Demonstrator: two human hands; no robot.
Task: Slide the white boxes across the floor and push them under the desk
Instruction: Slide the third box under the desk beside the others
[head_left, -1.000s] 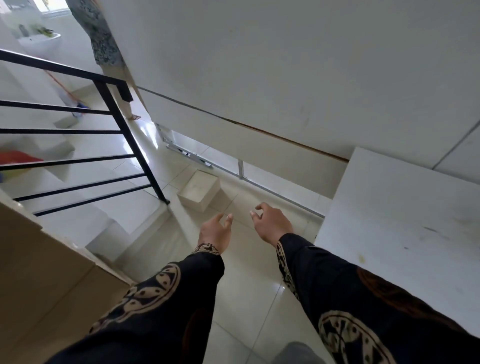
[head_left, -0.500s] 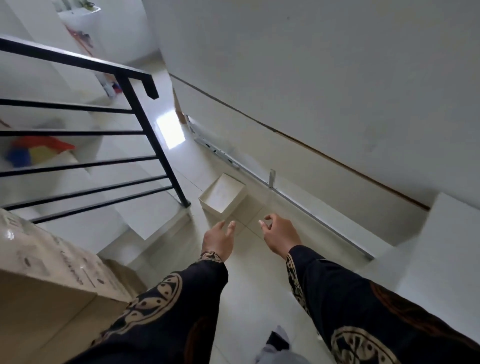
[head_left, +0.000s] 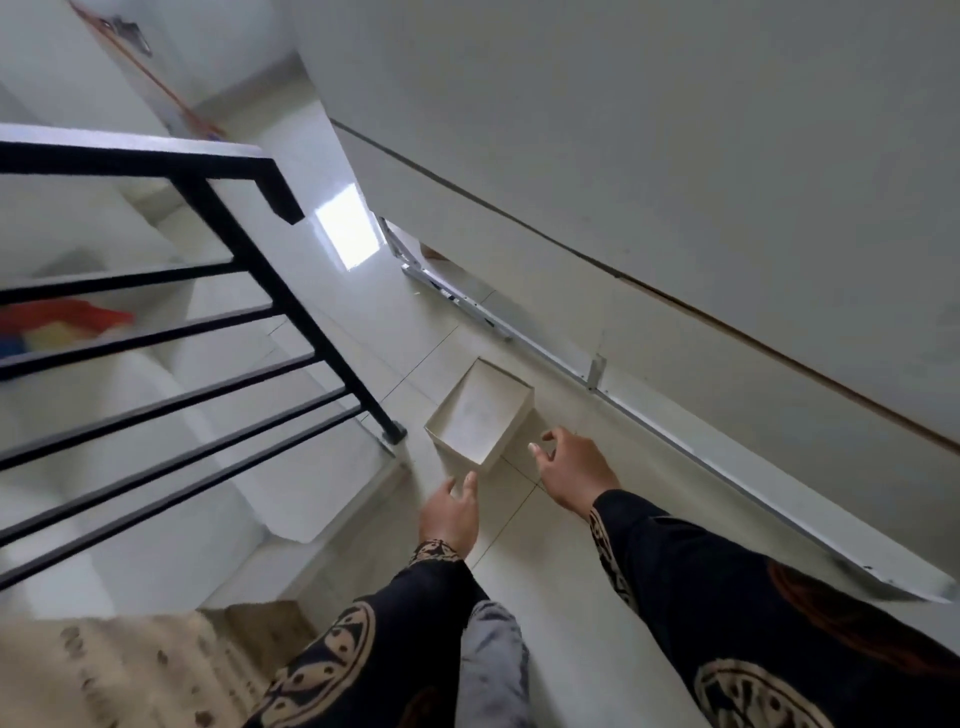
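A shallow white box (head_left: 478, 410), open at the top and empty, lies on the pale tiled floor (head_left: 561, 551) beside the foot of the stair railing. My left hand (head_left: 449, 512) hovers just short of the box's near corner, fingers apart, holding nothing. My right hand (head_left: 574, 470) is to the right of the box, near its right side, fingers spread and empty. Neither hand touches the box. Both arms wear dark patterned sleeves. No desk shows in this view.
A black metal stair railing (head_left: 270, 291) and white steps (head_left: 291, 488) stand left of the box. A white wall (head_left: 623, 130) with a metal rail (head_left: 675, 441) along its base runs on the right. A tan patterned carton (head_left: 119, 670) sits at bottom left.
The view has swung left and closer; the white desk surface at right has left the frame. Both hands have come nearer the box, which now lies just beyond the fingertips.
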